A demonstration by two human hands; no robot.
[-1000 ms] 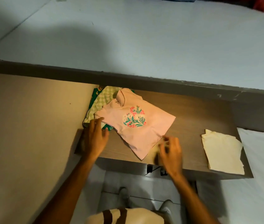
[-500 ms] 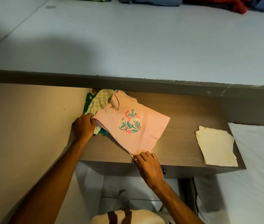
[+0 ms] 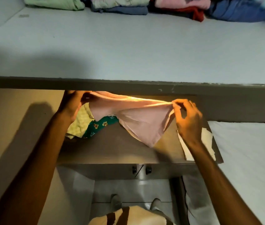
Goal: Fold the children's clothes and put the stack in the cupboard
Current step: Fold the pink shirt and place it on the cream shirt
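Both hands hold the pale pink cotton children's shirt point(image 3: 138, 122) stretched above the brown wooden bench point(image 3: 112, 148). The left hand point(image 3: 71, 105) grips one end near the back left corner, and the right hand point(image 3: 187, 120) pinches the other end. Under the shirt, a light green checked garment point(image 3: 79, 124) and a dark green printed garment point(image 3: 101, 125) lie at the left edge. A folded cream cloth point(image 3: 207, 143) lies at the right edge.

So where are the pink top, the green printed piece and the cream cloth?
pink top point(image 3: 141, 125): head view, middle of the hanging fabric.
green printed piece point(image 3: 100, 126): head view, its exposed patterned part.
cream cloth point(image 3: 207, 140): head view, part showing right of the wrist.
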